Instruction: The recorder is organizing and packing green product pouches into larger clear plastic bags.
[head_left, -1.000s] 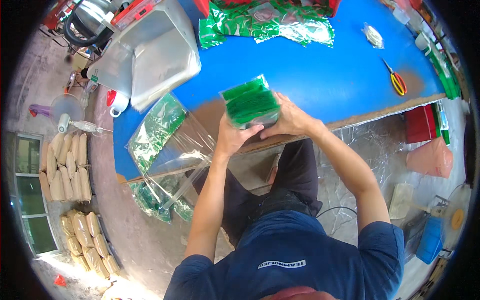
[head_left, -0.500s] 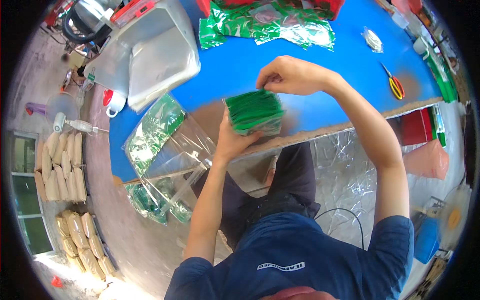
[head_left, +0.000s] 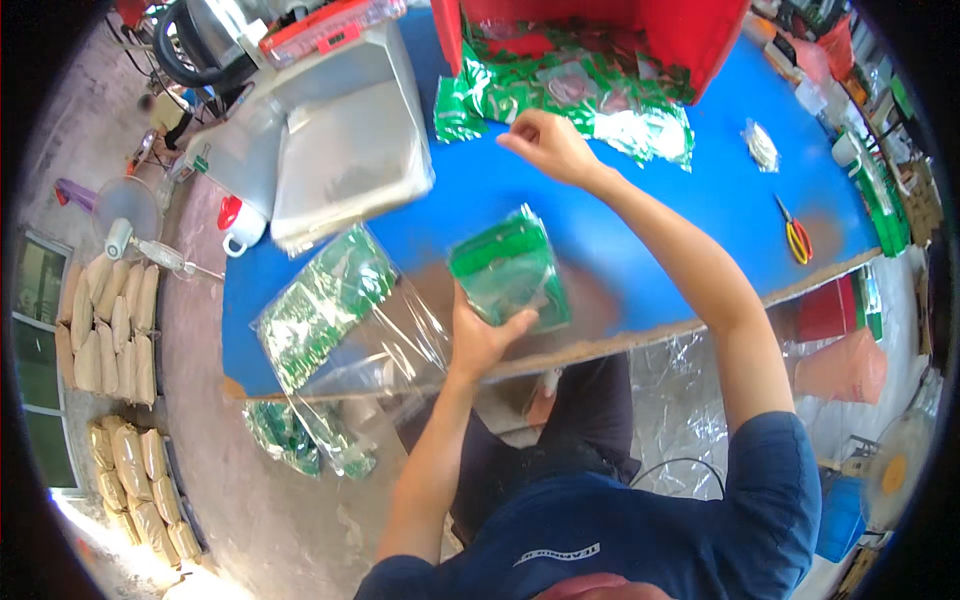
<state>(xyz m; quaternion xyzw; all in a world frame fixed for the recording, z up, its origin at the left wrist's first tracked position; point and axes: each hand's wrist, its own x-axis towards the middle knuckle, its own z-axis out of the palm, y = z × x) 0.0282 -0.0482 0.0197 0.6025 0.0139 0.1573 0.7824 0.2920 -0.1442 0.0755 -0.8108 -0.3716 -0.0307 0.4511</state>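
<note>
My left hand (head_left: 482, 335) grips a stack of green and clear plastic packets (head_left: 510, 265) above the table's near side, thumb across the front. My right hand (head_left: 550, 148) is raised beyond the stack, apart from it, with fingers curled together; anything inside them is hidden. Past that hand, a pile of shiny green packets (head_left: 640, 125) spills from a red bin (head_left: 715, 50). Left of the stack, a large clear plastic bag (head_left: 395, 335) with green packets (head_left: 330, 310) inside it lies partly over the table edge.
A tray of clear plastic bags (head_left: 350, 150) stands at the back left, beside a white mug with a red lid (head_left: 240, 225). Scissors (head_left: 795, 235) and a small white bundle (head_left: 760, 145) lie on the right of the blue table (head_left: 660, 240).
My right hand has left the stack and moved away toward the green pile. The stack in my left hand has tilted, so its flat front shows more. The view has shifted, showing more of the red bin.
</note>
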